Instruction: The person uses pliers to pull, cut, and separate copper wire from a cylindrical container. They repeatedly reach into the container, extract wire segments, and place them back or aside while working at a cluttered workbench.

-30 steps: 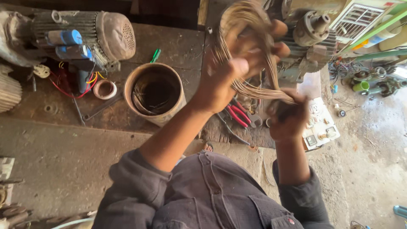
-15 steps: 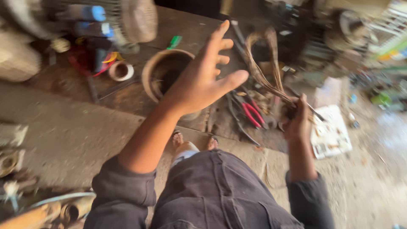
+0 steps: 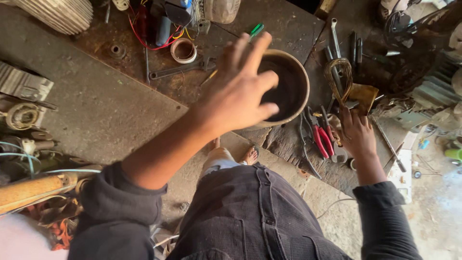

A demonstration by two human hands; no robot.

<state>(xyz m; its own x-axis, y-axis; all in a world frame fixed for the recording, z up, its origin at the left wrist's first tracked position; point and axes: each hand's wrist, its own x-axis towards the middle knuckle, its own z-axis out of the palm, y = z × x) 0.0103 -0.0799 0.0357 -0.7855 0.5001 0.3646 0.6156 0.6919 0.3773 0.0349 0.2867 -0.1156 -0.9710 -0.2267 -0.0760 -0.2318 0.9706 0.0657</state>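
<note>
Wire loop (image 3: 338, 77), thin brownish strands bent into an oval, lies on the worn bench (image 3: 110, 110) just right of the round bowl (image 3: 301, 86), w/ its tail end running down to our right hand (image 3: 357, 135). That hand sits palm down below the loop, fingers curled loosely on the wire's end; we can't tell how firm the pinch is. Our left hand (image 3: 238, 91) hangs spread above the bowl's left rim, fingers splayed apart & grasping nothing, covering part of the dark inside. Red-handled pliers (image 3: 321, 139) lie just right of & below the bowl, beside the right hand. Spanners & rods (image 3: 335, 38) lie above-right of the bowl, behind the loop. Green-handled screwdriver (image 3: 256, 30) sits above the bowl. Tape roll (image 3: 183, 50) is up-left of the bowl, near red wires (image 3: 149, 45); a long wrench (image 3: 175, 71) lies left of the bowl. Ribbed metal part (image 3: 60, 13) sits far up-left. Our dark trousers (image 3: 250, 216) & a sandalled foot (image 3: 249, 155) show below the bowl.
</note>
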